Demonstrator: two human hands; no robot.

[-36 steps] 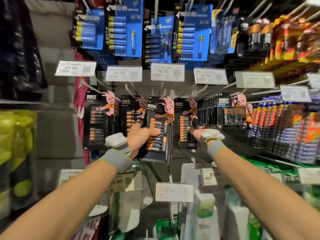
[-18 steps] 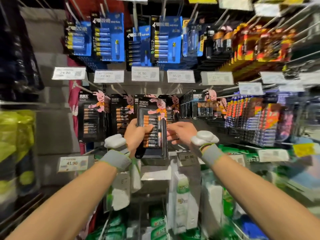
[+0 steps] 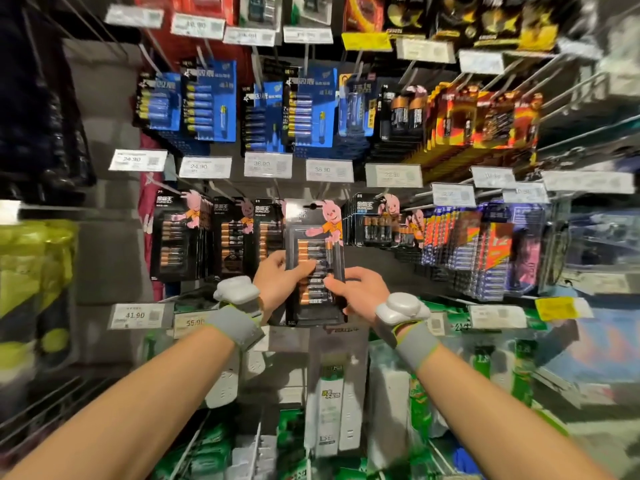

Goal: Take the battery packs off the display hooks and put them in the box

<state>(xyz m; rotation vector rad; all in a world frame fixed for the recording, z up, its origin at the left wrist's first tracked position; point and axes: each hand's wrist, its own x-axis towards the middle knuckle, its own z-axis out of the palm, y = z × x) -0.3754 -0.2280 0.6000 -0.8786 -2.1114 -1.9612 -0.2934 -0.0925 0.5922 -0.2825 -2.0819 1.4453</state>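
Before the hooks, both hands (image 3: pixel 277 284) (image 3: pixel 363 289) grip a Duracell battery pack (image 3: pixel 313 244).

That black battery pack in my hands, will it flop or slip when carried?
Probably stiff: the battery pack stands flat between the left hand and right hand. Likely heavy for its size, holding many cells. The glossy blister may be slippery.

display hooks (image 3: pixel 221 188), hanging battery packs (image 3: pixel 176 237)

Black battery pack (image 3: pixel 313 261), copper-banded cells, pink bunny
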